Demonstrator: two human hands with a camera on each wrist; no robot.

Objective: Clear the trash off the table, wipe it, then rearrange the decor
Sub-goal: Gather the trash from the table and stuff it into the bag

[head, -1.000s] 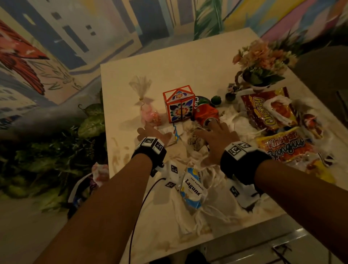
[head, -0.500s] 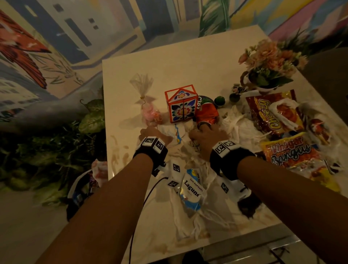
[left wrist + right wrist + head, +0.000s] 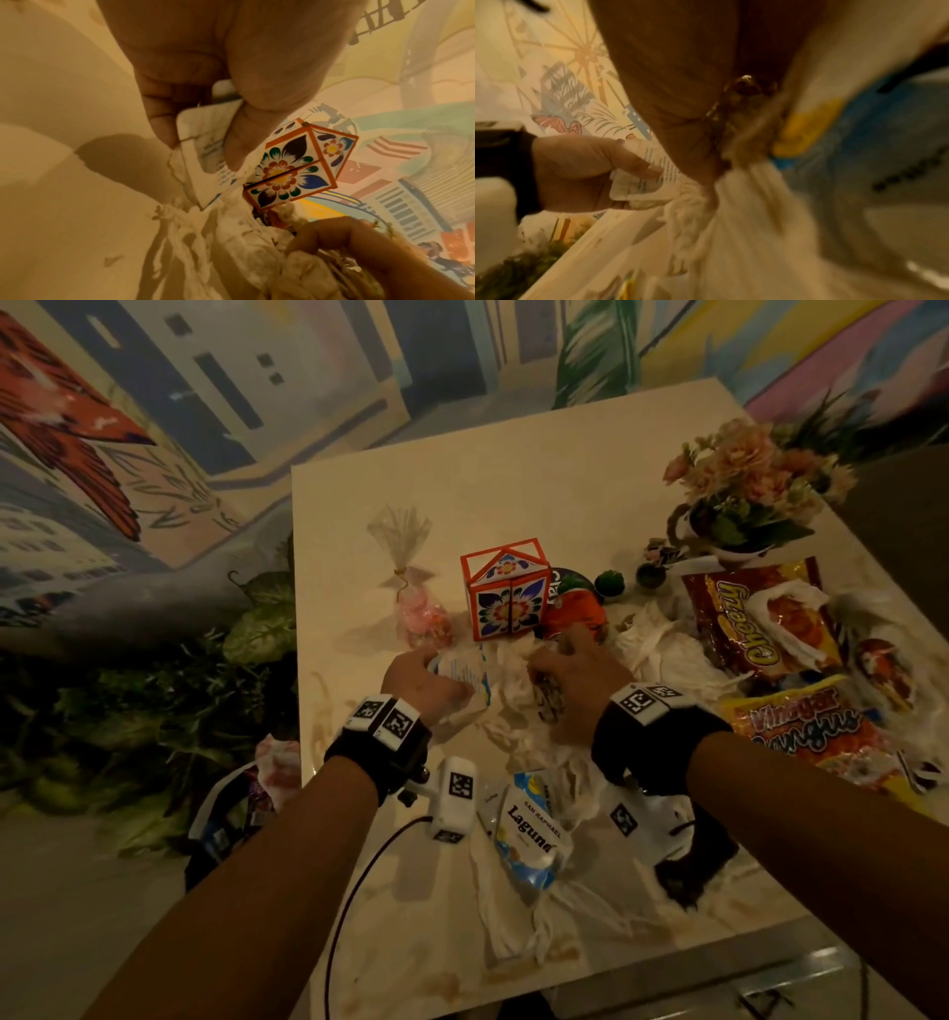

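Observation:
On the cream table (image 3: 513, 490), my left hand (image 3: 426, 680) pinches a small white printed wrapper (image 3: 462, 670) between thumb and fingers; the left wrist view shows that wrapper (image 3: 203, 154) held at its top edge. My right hand (image 3: 570, 675) grips a bunch of crumpled white tissue (image 3: 518, 695) just in front of the orange floral decor box (image 3: 506, 598). In the right wrist view the tissue (image 3: 744, 203) hangs from my curled fingers, blurred. A Laguna packet (image 3: 529, 829) lies on more tissue near the front edge.
Red Cheezy bag (image 3: 755, 618) and Vinegar snack bag (image 3: 806, 726) lie at the right. A flower pot (image 3: 739, 505) stands at the back right. A tied candy bag (image 3: 416, 603), an orange wrapper (image 3: 575, 613) and small green cacti (image 3: 609, 582) sit mid-table. Plants (image 3: 154, 690) are left.
Both hands drew together in front of the decor box. The left hand took hold of the printed wrapper and the right hand closed on the tissue.

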